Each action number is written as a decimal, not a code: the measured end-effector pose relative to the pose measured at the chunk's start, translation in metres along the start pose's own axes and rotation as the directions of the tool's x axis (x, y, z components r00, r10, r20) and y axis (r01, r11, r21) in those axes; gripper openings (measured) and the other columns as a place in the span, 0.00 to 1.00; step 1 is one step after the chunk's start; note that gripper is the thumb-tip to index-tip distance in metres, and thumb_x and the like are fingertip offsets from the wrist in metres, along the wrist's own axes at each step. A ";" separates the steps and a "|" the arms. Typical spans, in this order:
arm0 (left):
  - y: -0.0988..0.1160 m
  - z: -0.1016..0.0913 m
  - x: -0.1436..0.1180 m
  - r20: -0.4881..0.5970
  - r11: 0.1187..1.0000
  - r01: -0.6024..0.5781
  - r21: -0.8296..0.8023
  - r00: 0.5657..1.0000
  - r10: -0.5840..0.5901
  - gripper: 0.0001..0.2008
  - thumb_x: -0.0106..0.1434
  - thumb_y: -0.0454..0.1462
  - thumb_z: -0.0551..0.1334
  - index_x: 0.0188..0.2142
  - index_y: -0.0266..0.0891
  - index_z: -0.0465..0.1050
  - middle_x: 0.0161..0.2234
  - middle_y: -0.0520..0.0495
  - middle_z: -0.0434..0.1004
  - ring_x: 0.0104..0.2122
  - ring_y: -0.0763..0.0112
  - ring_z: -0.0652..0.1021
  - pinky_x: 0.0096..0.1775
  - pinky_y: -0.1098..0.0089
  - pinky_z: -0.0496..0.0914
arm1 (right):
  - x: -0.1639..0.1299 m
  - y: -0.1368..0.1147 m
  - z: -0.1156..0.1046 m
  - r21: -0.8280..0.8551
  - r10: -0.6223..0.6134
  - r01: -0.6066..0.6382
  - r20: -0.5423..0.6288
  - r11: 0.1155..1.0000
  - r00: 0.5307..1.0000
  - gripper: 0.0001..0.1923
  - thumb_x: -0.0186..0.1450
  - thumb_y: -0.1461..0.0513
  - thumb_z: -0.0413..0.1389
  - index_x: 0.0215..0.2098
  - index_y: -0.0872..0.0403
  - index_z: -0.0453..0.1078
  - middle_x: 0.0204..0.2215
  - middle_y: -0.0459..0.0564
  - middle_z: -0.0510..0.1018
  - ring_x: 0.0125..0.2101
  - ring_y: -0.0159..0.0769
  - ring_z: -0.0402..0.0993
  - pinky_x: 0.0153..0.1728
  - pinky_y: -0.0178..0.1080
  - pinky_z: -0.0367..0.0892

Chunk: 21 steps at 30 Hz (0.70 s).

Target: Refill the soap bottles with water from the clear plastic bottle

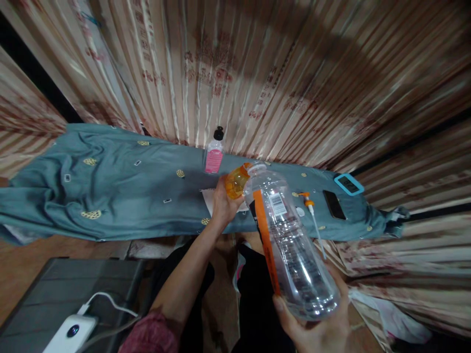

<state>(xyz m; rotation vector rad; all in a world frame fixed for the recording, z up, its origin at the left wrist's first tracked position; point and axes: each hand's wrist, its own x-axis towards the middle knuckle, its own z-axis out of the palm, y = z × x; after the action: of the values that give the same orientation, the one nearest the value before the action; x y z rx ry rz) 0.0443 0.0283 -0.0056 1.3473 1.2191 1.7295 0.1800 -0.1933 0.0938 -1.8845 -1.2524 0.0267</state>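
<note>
My left hand (223,206) is closed around a see-through orange bottle (235,182), low over the cloth. Under the base of a large clear plastic bottle (294,240) with an orange and black label, my right hand (320,318) grips and tilts it so its neck points away from me. The clear bottle's mouth is right by the orange bottle's top; whether they touch, I cannot tell. A white sheet (209,200) lies beneath my left hand. To the right, an orange-topped pump (308,202) with a long dip tube lies on the cloth.
A bottle with a pink label and black cap (214,154) stands at the back of the teal patterned cloth (125,196). On the right lie a dark phone (334,204) and a blue-framed clock (349,184). Pleated curtains (221,59) surround it. A white device (71,333) sits lower left.
</note>
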 end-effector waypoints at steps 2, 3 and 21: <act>0.002 -0.001 0.000 0.004 1.000 -0.014 0.024 1.000 0.013 0.32 0.51 0.33 0.74 0.53 0.41 0.65 0.47 0.41 0.79 0.47 0.55 0.81 0.52 0.51 0.77 | 0.001 0.002 0.000 0.003 -0.016 0.016 -0.010 1.000 1.000 0.48 0.52 0.35 0.62 0.59 0.57 0.63 0.46 0.61 0.76 0.43 0.54 0.79 0.44 0.54 0.74; 0.002 -0.002 -0.001 0.008 0.999 -0.024 0.042 1.000 0.023 0.32 0.50 0.33 0.74 0.53 0.40 0.66 0.47 0.42 0.79 0.46 0.55 0.81 0.51 0.51 0.77 | 0.001 0.003 0.000 0.011 -0.016 0.016 -0.010 1.000 1.000 0.48 0.52 0.35 0.62 0.59 0.57 0.63 0.46 0.60 0.77 0.42 0.54 0.79 0.43 0.53 0.74; -0.006 -0.001 -0.001 -0.017 0.999 -0.038 0.036 0.999 0.038 0.34 0.51 0.42 0.76 0.55 0.40 0.65 0.48 0.40 0.80 0.45 0.56 0.82 0.49 0.55 0.78 | 0.005 0.024 0.006 0.008 -0.059 0.059 0.032 0.998 0.998 0.51 0.52 0.34 0.61 0.62 0.56 0.60 0.47 0.62 0.76 0.43 0.57 0.79 0.38 0.53 0.73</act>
<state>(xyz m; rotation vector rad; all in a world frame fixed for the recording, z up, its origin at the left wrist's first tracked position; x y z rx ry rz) 0.0436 0.0291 -0.0116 1.3872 1.2470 1.7567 0.1975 -0.1893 0.0764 -1.8470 -1.3274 0.0302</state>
